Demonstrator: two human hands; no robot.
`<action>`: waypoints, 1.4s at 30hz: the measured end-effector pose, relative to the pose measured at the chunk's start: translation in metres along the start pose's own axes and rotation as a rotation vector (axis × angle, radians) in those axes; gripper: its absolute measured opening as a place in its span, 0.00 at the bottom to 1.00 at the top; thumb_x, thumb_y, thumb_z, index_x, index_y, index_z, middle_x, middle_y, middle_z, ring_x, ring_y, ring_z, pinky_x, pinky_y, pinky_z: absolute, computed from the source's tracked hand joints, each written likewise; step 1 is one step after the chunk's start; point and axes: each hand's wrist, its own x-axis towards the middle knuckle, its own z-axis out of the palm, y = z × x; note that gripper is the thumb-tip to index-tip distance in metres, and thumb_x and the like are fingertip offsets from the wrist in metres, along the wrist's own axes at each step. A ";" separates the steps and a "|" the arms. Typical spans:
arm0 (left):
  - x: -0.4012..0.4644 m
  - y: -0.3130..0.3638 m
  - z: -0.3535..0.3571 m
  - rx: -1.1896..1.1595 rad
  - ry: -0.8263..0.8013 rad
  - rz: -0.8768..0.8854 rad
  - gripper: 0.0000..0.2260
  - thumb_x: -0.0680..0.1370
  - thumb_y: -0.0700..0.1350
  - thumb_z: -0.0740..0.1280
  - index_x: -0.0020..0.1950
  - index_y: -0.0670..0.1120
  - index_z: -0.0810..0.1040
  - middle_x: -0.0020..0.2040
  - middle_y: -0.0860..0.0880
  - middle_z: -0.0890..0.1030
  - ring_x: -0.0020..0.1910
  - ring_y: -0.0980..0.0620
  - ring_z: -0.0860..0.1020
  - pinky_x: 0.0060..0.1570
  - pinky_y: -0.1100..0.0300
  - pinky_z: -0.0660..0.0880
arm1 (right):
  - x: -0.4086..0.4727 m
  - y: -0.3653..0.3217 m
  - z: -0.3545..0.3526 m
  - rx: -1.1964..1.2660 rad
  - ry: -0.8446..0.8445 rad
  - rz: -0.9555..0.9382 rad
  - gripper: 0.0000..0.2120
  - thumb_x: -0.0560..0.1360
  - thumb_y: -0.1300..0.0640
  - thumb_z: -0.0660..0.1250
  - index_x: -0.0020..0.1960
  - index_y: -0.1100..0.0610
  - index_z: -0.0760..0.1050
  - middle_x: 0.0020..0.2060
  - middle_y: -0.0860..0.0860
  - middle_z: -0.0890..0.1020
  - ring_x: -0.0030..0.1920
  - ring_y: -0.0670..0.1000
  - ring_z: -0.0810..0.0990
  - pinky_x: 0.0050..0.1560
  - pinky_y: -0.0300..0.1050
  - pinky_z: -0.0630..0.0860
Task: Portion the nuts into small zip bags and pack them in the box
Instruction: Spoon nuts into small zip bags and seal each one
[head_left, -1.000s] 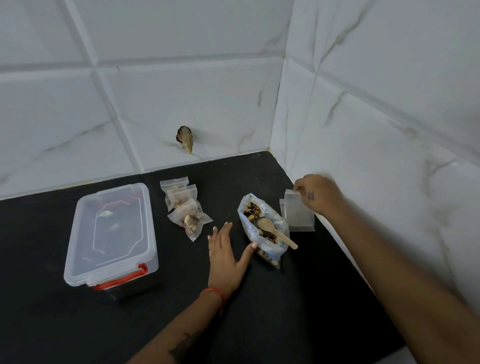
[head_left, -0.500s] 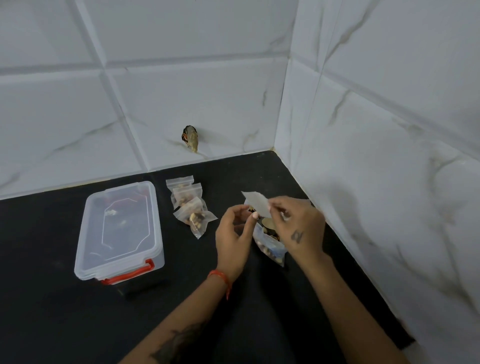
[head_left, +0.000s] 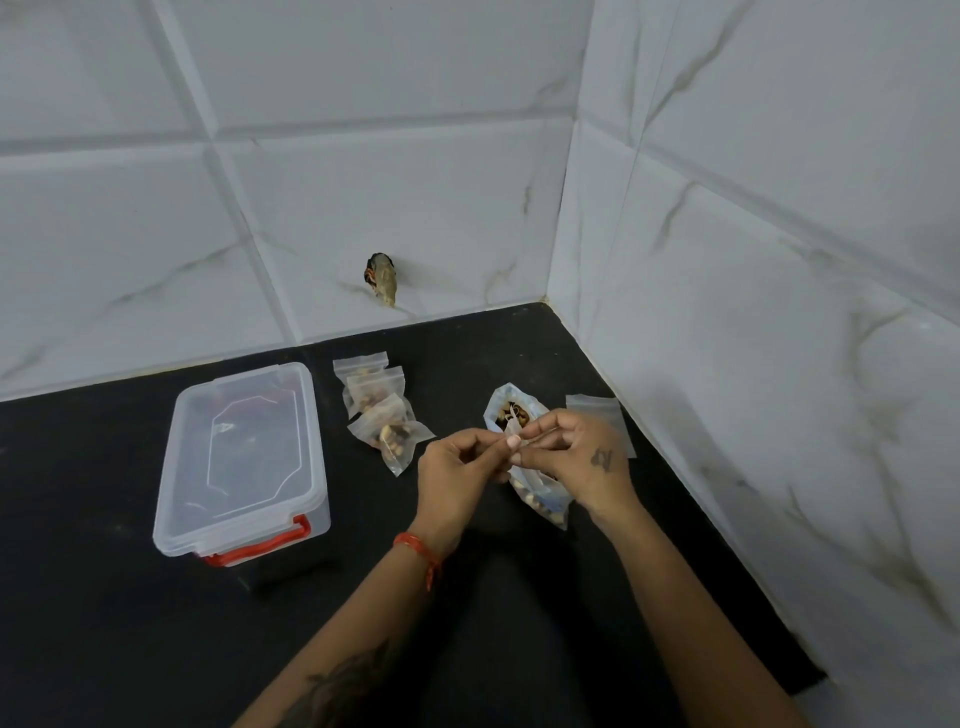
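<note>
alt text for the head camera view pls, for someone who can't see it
Left hand and right hand pinch a small clear empty zip bag above an open clear bag of mixed nuts on a black counter. To the left lie three small filled zip bags and a closed clear plastic box with red latches; spare empty bags sit near the white tiled wall.

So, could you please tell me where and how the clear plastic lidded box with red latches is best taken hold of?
Probably grip the clear plastic lidded box with red latches by its two long sides, coming from above. It lies flat on the black counter, its lid shut; its long walls are bare, while the red latch takes up the near short end.
</note>
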 end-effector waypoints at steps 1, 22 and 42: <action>0.000 0.002 -0.001 0.015 -0.006 -0.009 0.04 0.73 0.43 0.71 0.42 0.42 0.83 0.40 0.39 0.83 0.37 0.51 0.81 0.38 0.63 0.78 | 0.000 -0.001 -0.002 0.067 -0.013 0.035 0.10 0.63 0.55 0.78 0.42 0.52 0.79 0.35 0.49 0.85 0.40 0.47 0.84 0.48 0.48 0.80; 0.012 0.038 -0.016 0.688 -0.053 0.301 0.08 0.71 0.52 0.72 0.47 0.52 0.77 0.42 0.56 0.79 0.41 0.60 0.76 0.40 0.70 0.72 | -0.006 -0.014 0.005 -0.491 0.030 -0.320 0.11 0.77 0.61 0.62 0.54 0.55 0.82 0.48 0.50 0.83 0.45 0.44 0.77 0.47 0.36 0.72; 0.025 0.022 -0.029 1.125 -0.333 0.503 0.41 0.64 0.72 0.56 0.72 0.52 0.65 0.69 0.52 0.71 0.70 0.55 0.66 0.73 0.41 0.38 | 0.005 -0.011 -0.003 -0.387 -0.052 -0.186 0.07 0.74 0.58 0.69 0.50 0.58 0.80 0.42 0.55 0.83 0.42 0.49 0.79 0.43 0.34 0.72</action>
